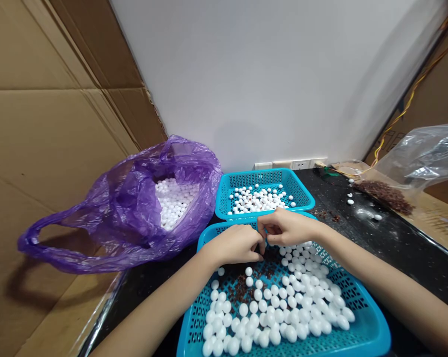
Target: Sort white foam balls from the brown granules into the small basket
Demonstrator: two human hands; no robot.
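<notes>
My left hand [242,244] is low over the far part of the near blue basket [372,322], its fingers closed and pointing down. Beside it, my right hand [288,227] has its fingers curled in a pinch, and the fingertips of both hands meet. Whatever lies between them is hidden or too small to name. Many white balls [268,317] fill the front and right of this basket. Dark reddish-brown bits [242,290] are scattered on its floor under and in front of my hands.
Behind stands a second blue basket [301,196] holding white balls. A purple plastic bag [130,208] of white balls lies open at left. On the right are a clear bag [424,153], a pile of brown bits [385,196] and loose white pieces. Power sockets [301,164] line the wall.
</notes>
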